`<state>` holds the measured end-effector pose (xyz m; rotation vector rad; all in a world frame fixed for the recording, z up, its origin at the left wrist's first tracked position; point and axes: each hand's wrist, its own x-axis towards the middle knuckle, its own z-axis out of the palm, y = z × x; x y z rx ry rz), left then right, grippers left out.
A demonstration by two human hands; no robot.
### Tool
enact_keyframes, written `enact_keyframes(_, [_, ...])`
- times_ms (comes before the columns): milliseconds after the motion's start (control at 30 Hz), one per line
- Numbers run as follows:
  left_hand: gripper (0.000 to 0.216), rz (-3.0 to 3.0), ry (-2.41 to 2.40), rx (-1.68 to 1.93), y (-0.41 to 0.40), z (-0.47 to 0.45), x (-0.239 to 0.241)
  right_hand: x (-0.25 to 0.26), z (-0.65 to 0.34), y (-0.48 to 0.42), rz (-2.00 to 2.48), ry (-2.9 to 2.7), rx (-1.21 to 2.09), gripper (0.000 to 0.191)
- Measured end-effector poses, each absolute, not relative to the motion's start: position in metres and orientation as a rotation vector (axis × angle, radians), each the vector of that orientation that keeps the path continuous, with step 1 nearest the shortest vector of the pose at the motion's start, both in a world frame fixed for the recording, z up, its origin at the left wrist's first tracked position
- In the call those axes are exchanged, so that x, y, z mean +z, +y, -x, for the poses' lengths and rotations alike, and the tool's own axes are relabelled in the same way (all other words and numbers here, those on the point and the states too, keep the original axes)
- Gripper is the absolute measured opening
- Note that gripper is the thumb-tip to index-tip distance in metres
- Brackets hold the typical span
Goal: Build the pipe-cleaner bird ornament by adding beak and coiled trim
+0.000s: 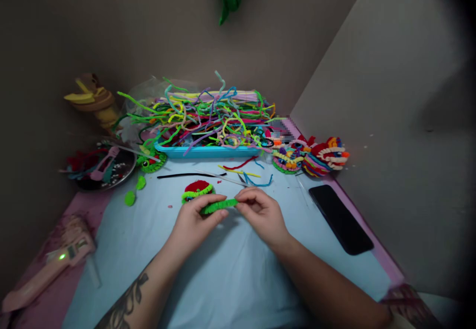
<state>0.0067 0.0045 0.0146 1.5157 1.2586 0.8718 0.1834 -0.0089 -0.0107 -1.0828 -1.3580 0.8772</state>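
Observation:
Between my two hands runs a fuzzy green coiled pipe cleaner (pixel 220 206), level above the blue cloth. My left hand (pixel 199 220) grips its left part, with thumb below and fingers on top. At the right end, my right hand (pixel 262 213) pinches the tip between thumb and forefinger. Just behind my left hand sits a round red and lime-green pipe cleaner figure (pixel 198 189), partly covered by that hand. Loose pieces lie beyond my hands: a black pipe cleaner (pixel 186 174), a red pipe cleaner (pixel 240 164) and a blue pipe cleaner (pixel 264 184).
At the back stands a blue tray (pixel 208 152) heaped with coloured pipe cleaners. A pink glue gun (pixel 52 264) with a green light lies left; a phone (pixel 340 218) lies right. Finished figures (pixel 322 158) sit at back right, a metal bowl (pixel 124 167) at back left.

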Motion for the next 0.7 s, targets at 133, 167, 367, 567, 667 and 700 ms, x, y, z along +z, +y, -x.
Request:
enact_keyframes(133, [0.023,-1.557,1.283,0.861,0.0036,-0.006,0.0169,-0.0117,-0.1811,-0.011,1.062,-1.397,0.892,0.007])
enact_keyframes(167, [0.023,-1.553,1.294,0.868,0.0042,-0.0047,0.017,-0.0115,-0.1817,-0.0109,1.071,-1.378,0.884,0.008])
enact_keyframes(367, [0.023,-1.566,1.285,0.86,0.0075,-0.0006,0.0172,-0.0084,-0.1895,-0.0071,1.112,-1.323,0.833,0.007])
enact_keyframes(567, [0.032,-1.496,1.273,0.869,0.0072,-0.0008,0.0151,-0.0091,-0.189,-0.007,1.117,-1.346,0.802,0.007])
enact_keyframes(667, [0.027,-1.492,1.278,0.882,0.0057,-0.0027,0.0146,-0.0091,-0.1853,-0.0087,1.068,-1.348,0.892,0.015])
enact_keyframes(700, [0.026,-1.498,1.281,0.879,0.0052,-0.0035,0.0149,-0.0088,-0.1845,-0.0094,1.06,-1.362,0.908,0.017])
